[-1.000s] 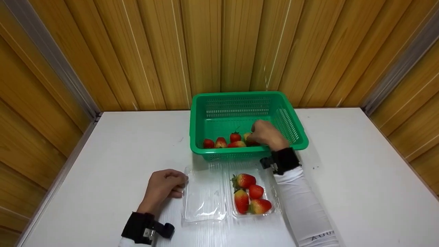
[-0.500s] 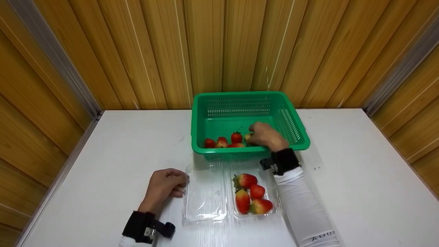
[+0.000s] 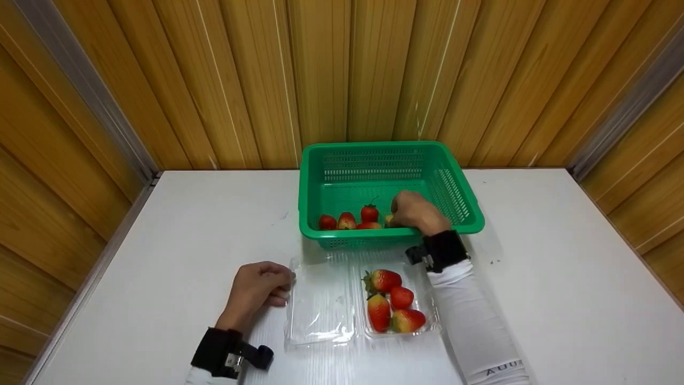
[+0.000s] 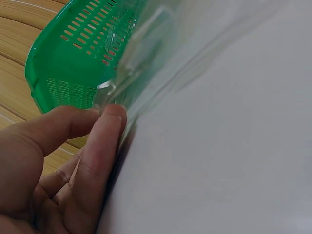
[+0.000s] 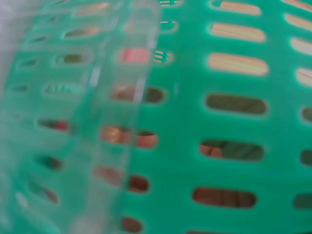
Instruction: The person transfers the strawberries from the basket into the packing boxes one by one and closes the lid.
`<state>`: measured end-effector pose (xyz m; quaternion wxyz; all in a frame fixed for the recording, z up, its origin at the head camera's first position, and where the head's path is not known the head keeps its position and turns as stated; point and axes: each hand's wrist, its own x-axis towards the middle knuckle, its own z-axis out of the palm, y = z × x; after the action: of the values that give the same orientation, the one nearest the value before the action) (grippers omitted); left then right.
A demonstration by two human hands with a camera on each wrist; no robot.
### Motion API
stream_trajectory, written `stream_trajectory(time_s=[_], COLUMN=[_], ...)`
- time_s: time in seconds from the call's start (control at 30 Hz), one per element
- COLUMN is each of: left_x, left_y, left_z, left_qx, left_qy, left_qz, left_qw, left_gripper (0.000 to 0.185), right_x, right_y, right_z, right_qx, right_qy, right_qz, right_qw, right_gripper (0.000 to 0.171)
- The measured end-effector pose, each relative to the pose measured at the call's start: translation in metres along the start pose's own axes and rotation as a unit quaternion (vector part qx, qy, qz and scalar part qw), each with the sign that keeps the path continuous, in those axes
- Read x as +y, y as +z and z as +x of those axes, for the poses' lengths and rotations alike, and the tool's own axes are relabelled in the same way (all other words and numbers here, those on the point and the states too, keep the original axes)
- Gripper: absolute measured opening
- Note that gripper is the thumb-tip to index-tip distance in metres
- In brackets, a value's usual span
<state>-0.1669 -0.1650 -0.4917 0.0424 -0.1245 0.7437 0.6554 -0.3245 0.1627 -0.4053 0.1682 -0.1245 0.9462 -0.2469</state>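
Note:
A green slotted basket (image 3: 454, 160) stands at the back of the white table and holds several strawberries (image 3: 347, 220). My right hand (image 3: 412, 211) is inside it at the near right, fingers curled round a pale strawberry (image 3: 389, 218). In front lies an open clear clamshell box (image 3: 320, 302); its right half holds several strawberries (image 3: 393, 302). My left hand (image 3: 260, 287) rests on the table and pinches the left edge of the clear box (image 4: 113, 97) with thumb and fingers (image 4: 100, 146). The right wrist view shows only the basket wall (image 5: 214, 122), blurred.
The white table (image 3: 561, 278) runs wide to the left and right of the basket. Wooden panel walls (image 3: 214, 80) close in the back and both sides, with grey metal strips in the corners.
My right hand has shifted slightly within the basket and closed more tightly on the pale strawberry. My left hand and the clear box stay where they were.

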Motion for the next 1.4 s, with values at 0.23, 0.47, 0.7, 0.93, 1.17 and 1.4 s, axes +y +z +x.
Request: stream_trajectory(time_s=[0.23,0.47,0.7,0.93,1.17,1.4], left_x=[0.000,-0.001,-0.002,-0.002,0.000,0.001], left_y=[0.000,0.000,-0.002,-0.002,-0.002,-0.003], left_z=[0.000,0.000,0.002,0.001,-0.001,-0.001], left_qx=[-0.002,-0.003,-0.010,-0.016,-0.014,-0.011], left_qy=[0.002,0.002,0.011,0.012,0.011,0.007], left_qz=[0.000,0.003,0.005,0.002,0.006,0.014], left_qw=[1.0000,1.0000,0.9999,0.9998,0.9998,0.9998], left_gripper=[0.017,0.017,0.018,0.018,0.018,0.019], right_x=[0.000,-0.001,0.001,0.001,0.001,0.001], right_y=[0.000,-0.001,-0.006,-0.016,-0.022,-0.023], right_z=[0.001,0.000,-0.005,-0.015,-0.024,-0.031], right_qx=[-0.005,-0.003,0.026,0.054,0.069,0.097], right_qy=[0.003,0.009,-0.012,-0.042,-0.049,-0.082], right_qz=[-0.005,-0.001,0.012,0.032,0.037,0.033], right_qw=[1.000,1.000,1.000,0.997,0.996,0.991], right_gripper=[0.038,0.034,0.016,0.009,0.025,0.027])
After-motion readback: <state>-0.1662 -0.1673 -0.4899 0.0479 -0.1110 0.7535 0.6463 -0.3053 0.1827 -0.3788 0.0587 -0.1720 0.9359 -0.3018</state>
